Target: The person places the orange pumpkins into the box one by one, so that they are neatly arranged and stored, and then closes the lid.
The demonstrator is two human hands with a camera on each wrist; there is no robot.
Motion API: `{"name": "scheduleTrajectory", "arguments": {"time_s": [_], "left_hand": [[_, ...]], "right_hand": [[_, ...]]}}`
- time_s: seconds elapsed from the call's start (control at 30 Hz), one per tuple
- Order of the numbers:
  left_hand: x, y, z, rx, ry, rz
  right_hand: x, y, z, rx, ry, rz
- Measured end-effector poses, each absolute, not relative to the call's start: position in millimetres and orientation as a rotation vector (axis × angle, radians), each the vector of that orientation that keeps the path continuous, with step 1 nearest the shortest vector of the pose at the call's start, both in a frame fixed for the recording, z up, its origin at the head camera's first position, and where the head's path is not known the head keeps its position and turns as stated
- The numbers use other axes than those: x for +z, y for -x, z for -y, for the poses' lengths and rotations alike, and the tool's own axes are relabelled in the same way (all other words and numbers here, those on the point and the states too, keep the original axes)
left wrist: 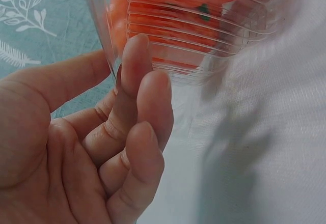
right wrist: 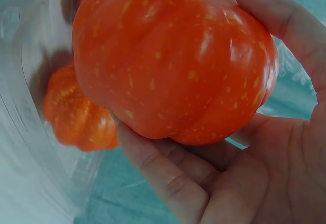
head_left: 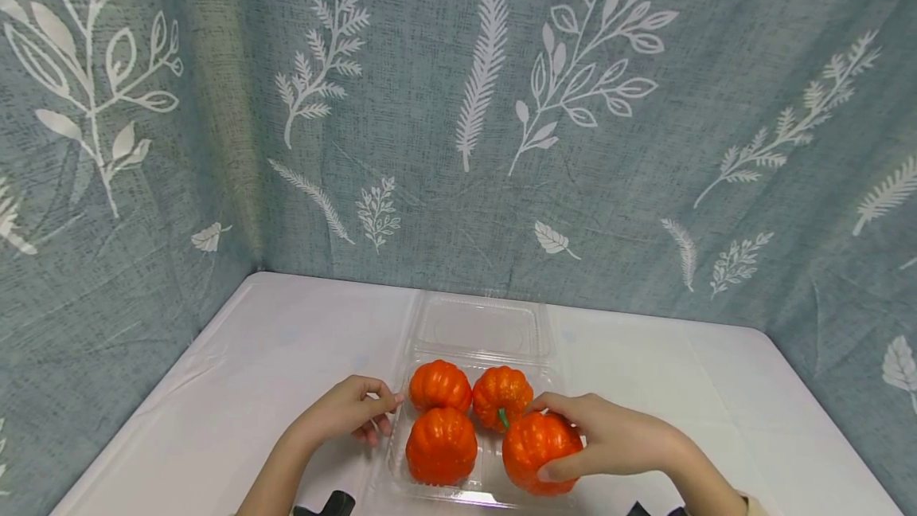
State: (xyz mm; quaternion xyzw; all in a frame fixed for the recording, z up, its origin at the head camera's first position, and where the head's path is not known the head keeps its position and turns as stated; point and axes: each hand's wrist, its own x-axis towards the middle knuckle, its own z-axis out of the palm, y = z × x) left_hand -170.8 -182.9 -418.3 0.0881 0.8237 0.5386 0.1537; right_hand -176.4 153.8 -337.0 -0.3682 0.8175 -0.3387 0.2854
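Note:
A clear plastic clamshell container (head_left: 490, 464) lies on the table with its lid folded back. My left hand (head_left: 354, 408) pinches the container's left rim between thumb and forefinger, its other fingers bent beneath. With my right hand (head_left: 609, 432) I grip an orange toy pumpkin (head_left: 533, 448) at the container's front right; in the right wrist view this speckled pumpkin (right wrist: 173, 61) sits between thumb and fingers. Inside are three more: one at back left (head_left: 440, 385), one at front left (head_left: 441, 446), and a green-stemmed pumpkin (head_left: 501, 392) at back right.
The transparent lid (head_left: 476, 326) reaches towards the far edge of the white-covered table (head_left: 286, 341). A blue-grey curtain (head_left: 415, 102) with white leaf prints hangs behind and along both sides. Dark device parts (head_left: 337, 504) show at the bottom edge.

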Motion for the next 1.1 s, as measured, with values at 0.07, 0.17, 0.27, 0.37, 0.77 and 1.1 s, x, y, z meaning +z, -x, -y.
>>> {"name": "scheduleTrajectory", "arguments": {"time_s": [0.07, 0.17, 0.27, 0.37, 0.77, 1.1], "left_hand": [[-418, 171, 183, 1.544, -0.254, -2.362], [-418, 171, 183, 1.543, -0.253, -2.362], [-418, 171, 183, 1.547, -0.249, -2.351], [-417, 171, 183, 1.557, -0.243, -2.335], [-418, 172, 182, 1.568, -0.250, -2.323], [-420, 172, 182, 1.550, -0.249, -2.347]], "right_hand": [[-340, 177, -152, -0.905, 0.994, -2.184], [-344, 178, -150, -0.910, 0.997, -2.184], [-350, 178, -147, -0.929, 0.992, -2.180], [-356, 179, -145, -0.958, 0.998, -2.182], [-370, 181, -139, -0.970, 0.997, -2.281], [-378, 185, -137, -0.999, 0.971, -2.276]]}}
